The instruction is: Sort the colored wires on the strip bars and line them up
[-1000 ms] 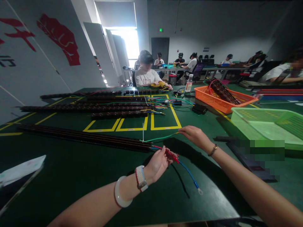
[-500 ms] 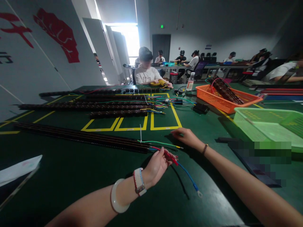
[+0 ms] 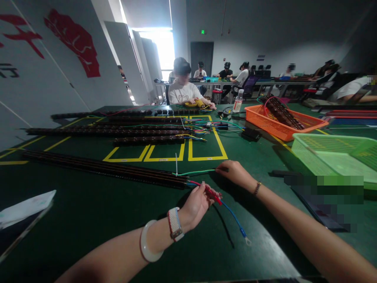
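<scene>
A long black strip (image 3: 106,168) lies across the green table (image 3: 88,212) with coloured wires coming out of its right end. My left hand (image 3: 198,203) is closed in a pinch on the red wire (image 3: 209,192) just past that end. A blue wire (image 3: 234,217) with a ring terminal runs from there toward me. My right hand (image 3: 234,173) rests on the table a little farther away, fingers closed on the tip of the green wire (image 3: 196,172). A white tie (image 3: 176,164) sticks up at the strip's end.
Several more black strips (image 3: 118,131) with wire bundles lie beyond yellow floor-tape boxes (image 3: 188,154). An orange basket (image 3: 282,124) and a green basket (image 3: 332,157) stand at right. A paper sheet (image 3: 25,210) lies at left. A person in white (image 3: 184,88) sits across the table; others work behind.
My right hand let the green wire drop to the table, then drew back left and pinched its tip again. My left hand has stayed on the red wire.
</scene>
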Demonstrator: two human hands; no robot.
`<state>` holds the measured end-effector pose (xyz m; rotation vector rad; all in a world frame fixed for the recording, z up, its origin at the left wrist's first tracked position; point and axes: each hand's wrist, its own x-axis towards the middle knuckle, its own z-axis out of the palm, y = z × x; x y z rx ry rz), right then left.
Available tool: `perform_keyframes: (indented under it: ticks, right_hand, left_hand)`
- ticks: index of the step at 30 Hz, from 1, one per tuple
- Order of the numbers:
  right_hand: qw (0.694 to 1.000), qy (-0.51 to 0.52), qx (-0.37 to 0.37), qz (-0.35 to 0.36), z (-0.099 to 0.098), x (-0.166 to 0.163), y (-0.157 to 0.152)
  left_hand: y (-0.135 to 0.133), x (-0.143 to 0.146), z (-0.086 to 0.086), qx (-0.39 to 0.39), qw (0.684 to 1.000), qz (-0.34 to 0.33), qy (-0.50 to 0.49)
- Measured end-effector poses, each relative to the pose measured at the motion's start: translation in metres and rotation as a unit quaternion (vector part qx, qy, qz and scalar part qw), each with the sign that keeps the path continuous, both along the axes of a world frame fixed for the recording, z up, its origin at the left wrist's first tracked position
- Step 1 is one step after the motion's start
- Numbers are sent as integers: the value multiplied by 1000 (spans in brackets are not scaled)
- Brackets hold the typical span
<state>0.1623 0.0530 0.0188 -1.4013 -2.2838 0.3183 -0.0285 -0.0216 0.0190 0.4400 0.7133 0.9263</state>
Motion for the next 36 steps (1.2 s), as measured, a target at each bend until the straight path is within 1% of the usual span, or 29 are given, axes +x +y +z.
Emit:
perform_keyframes:
  ticks: [3,9,12,15,19,21,26,29,31,32,34,36]
  right_hand:
    - [999,-14,42,-22,-7,-7,7]
    - [995,-59,59,-60,-16,-24,32]
    - [992,-74,70,-79,-17,-29,44]
    - [992,-58,85,-69,-18,-26,45]
    - [996,11,86,-11,-22,-9,32]
    - [996,33,83,7,-25,-1,25]
    - [997,41,72,6,-30,6,15]
    - [996,58,71,0,-26,7,5]
    - [994,83,69,15,-21,8,-7]
    - [992,97,70,33,-18,9,-14]
    - [985,109,93,97,-11,9,-30]
    - [972,71,134,177,-5,8,-44]
  left_hand:
    - [-1,0,-2,3,1000,4,4]
    - [1,-1,-10,27,999,-2,-21]
    - [0,-1,-9,28,1000,-6,-10]
    - [0,-1,-7,23,1000,-6,-5]
    - [4,-3,-10,15,1000,-17,-10]
    - [7,-3,-11,13,999,-29,-15]
    - [12,-5,-10,15,999,-38,-24]
    - [12,-6,-8,10,999,-43,-13]
    - [12,-6,-7,9,999,-46,-2]
    - [12,-6,-7,10,999,-47,2]
    - [13,-5,-7,15,999,-47,2]
    - [13,-5,-9,18,999,-48,-6]
